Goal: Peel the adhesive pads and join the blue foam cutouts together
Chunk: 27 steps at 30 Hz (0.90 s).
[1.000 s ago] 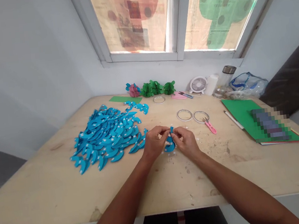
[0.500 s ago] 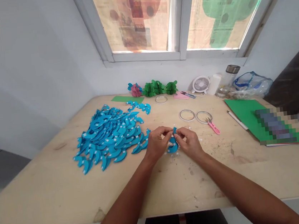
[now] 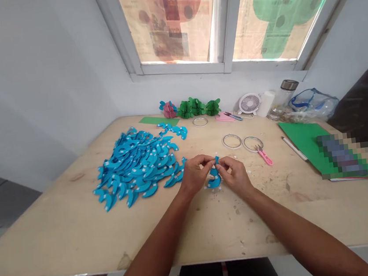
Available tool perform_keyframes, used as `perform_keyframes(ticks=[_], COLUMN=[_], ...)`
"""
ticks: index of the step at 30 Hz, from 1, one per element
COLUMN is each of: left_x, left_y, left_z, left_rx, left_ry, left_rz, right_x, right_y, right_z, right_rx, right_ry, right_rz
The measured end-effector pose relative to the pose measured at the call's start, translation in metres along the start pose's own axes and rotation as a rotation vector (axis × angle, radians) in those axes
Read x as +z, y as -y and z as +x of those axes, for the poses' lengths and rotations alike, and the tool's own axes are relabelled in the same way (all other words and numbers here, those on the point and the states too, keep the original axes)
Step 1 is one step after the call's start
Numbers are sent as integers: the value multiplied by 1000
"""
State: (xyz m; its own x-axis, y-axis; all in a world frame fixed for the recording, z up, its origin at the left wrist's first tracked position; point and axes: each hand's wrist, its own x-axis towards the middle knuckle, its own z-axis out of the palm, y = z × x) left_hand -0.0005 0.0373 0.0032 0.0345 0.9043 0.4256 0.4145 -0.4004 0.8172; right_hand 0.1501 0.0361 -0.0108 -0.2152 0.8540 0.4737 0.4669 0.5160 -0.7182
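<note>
Between my two hands is a blue curved paper piece with small white squares on it, low over the table. My left hand pinches its upper part from the left, thumb and forefinger together. From the right, my right hand pinches the same piece near its top end. Fingertips hide part of the piece. Left of my hands lies a large heap of blue paper crescents, many bearing white squares. Tiny white bits of paper lie on the table around my fingers.
Rolls of tape and pink-handled snips lie beyond my right hand. Green sheets and a white pen are at the right. Along the wall stand green paper figures, a small fan and a glass bottle.
The whole view has shifted slightly, so everything appears a little further right. Both hands keep the same pinch on the blue paper piece, with hardly any visible movement.
</note>
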Motion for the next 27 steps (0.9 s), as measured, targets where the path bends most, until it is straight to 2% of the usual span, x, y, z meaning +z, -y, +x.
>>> perform_keyframes(ticks=[7,15,20,27], left_x=[2,3,3,4], left_y=[-7,-8,-5,-3], left_z=[-1,-2,-1,-3], left_rx=[-16,-40,-112,-134], left_ry=[-24,-68,-40,3], left_rz=[6,8,-89,-171], right_x=[0,1,3,4], right_y=[2,2,-3,-7], right_z=[-1,0,2,1], right_rx=[-16,40,119,125], right_ry=[-13,0,17,4], right_rz=[-9,47,127,134])
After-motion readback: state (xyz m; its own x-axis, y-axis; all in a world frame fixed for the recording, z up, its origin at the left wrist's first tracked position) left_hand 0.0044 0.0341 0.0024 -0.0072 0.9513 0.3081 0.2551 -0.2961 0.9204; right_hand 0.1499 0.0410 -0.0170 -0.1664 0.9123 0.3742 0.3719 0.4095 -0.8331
